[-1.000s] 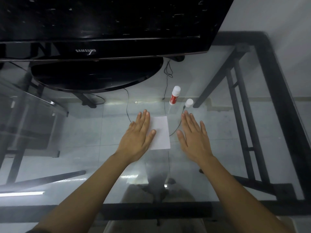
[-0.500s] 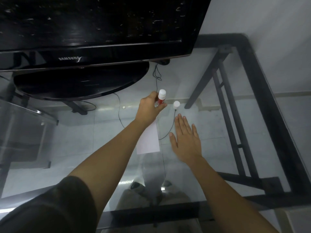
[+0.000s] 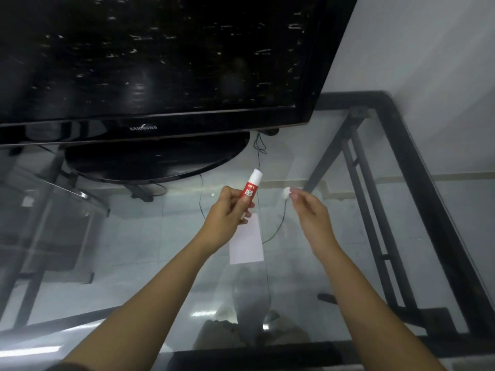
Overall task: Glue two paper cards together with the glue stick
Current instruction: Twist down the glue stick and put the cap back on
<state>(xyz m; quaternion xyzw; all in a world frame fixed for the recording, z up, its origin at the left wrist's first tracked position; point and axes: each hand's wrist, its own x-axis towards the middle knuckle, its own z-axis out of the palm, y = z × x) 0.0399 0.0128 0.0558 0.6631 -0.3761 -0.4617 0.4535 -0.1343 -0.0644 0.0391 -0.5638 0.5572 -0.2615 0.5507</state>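
Observation:
My left hand (image 3: 227, 214) holds the red and white glue stick (image 3: 250, 188) tilted, its white top end pointing up and away, lifted above the glass table. Off to the right, my right hand (image 3: 312, 211) pinches the small white cap (image 3: 286, 194) between thumb and fingertips. The cap and the stick are apart. A white paper card (image 3: 246, 243) lies flat on the glass below and between my hands, its upper left corner hidden by my left hand. I cannot tell whether it is one card or two stacked.
A black Samsung television (image 3: 150, 76) on an oval stand (image 3: 158, 160) fills the back of the glass table (image 3: 134, 236). A thin black cable (image 3: 278, 226) runs down past the card. The table's black metal frame (image 3: 417, 183) runs along the right side and the front edge.
My left hand left the card, took the glue stick from the table and lifted it. My right hand rose off the glass and picked up the cap. The view shifted left.

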